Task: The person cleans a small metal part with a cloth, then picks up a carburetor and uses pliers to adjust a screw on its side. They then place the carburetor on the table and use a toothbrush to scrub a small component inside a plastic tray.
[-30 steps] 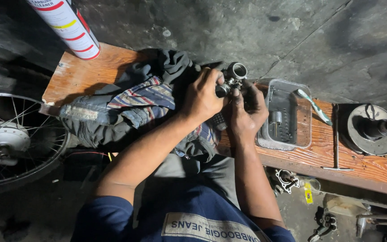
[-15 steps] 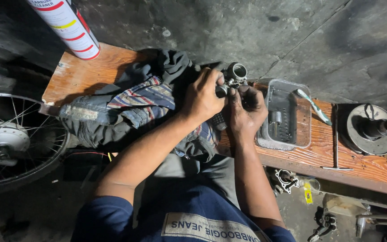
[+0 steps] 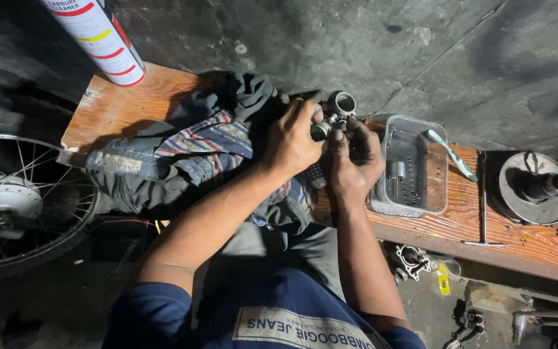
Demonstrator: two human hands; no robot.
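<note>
Evidently, a small metal carburettor part [image 3: 336, 113], judged dense, rigid and oily-slippery, was held above the wooden bench [image 3: 466, 213] at upper centre of the frame, gripped by closed fingers of the left hand [image 3: 295, 139] and right hand [image 3: 355, 161] around its body.

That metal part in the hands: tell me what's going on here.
A person seated at a wooden bench holds a small metal engine part in both hands, left hand wrapped over it, right hand supporting from below. Rags lie under the hands. A metal tray with small parts sits to the right, a spray can stands at the bench's far left, and a spoked wheel rests beside it.
</note>
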